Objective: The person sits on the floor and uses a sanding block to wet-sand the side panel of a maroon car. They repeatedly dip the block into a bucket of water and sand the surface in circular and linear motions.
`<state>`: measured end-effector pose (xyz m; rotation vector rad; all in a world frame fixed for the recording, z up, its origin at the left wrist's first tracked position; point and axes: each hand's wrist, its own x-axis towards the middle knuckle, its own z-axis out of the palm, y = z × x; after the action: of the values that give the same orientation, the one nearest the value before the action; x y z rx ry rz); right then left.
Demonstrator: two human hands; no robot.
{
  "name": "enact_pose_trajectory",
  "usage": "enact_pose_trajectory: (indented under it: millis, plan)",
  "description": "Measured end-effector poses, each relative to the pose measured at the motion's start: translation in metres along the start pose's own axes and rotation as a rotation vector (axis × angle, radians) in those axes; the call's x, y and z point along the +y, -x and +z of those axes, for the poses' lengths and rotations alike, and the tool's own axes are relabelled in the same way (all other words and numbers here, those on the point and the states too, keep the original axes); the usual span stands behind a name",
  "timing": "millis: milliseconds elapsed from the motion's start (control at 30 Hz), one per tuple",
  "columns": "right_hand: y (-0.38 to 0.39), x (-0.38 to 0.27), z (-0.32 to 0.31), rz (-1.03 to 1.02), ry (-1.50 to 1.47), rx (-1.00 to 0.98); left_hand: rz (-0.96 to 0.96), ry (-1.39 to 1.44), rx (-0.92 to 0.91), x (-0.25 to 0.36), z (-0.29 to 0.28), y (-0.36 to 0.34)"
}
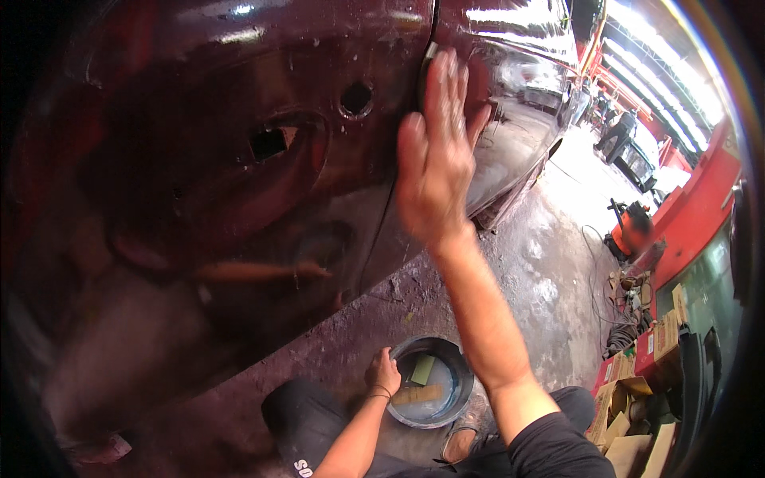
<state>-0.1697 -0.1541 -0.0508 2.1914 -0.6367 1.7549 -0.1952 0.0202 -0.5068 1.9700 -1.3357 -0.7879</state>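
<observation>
Left hand (383,374), mine: fingers closed over the rim of one dark round basin (434,343), between my legs (295,410); inside, one green pad (423,368), one tan block (418,394). Right hand (440,163), mine: opened flat, blurred, at a dark red car body (239,199); contact, cannot tell. Writing: white letters (302,468) on trouser leg; print on red carton (652,348), too small to read

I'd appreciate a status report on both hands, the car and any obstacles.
Left hand holding bucket by rim. Right hand open at maroon car, contact unclear. Car glossy, reflective. Nothing visibly blocking right hand.
</observation>
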Motion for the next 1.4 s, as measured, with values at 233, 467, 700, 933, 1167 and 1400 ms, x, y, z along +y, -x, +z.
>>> enact_pose_trajectory:
  millis: [233,467,700,933,1167,1400]
  plan:
    - [0.049,-0.008,-0.004,0.062,0.027,-0.132,-0.028,-0.006,-0.062,0.015,0.0,0.0]
    - [-0.021,0.065,0.002,0.033,0.081,-0.005,-0.042,-0.027,-0.063,0.001,-0.013,-0.004]
    - [-0.046,0.137,-0.013,0.194,-0.003,0.157,0.007,-0.053,-0.114,0.026,0.015,0.009]
    - [-0.015,0.163,-0.016,0.276,-0.039,0.088,-0.046,-0.082,-0.059,0.012,-0.004,0.003]
    - [0.002,0.19,0.005,0.327,0.072,0.142,-0.001,-0.125,-0.062,0.014,0.006,0.003]
    - [0.024,0.203,-0.024,0.369,-0.052,0.144,-0.011,-0.099,-0.073,0.015,-0.001,0.008]
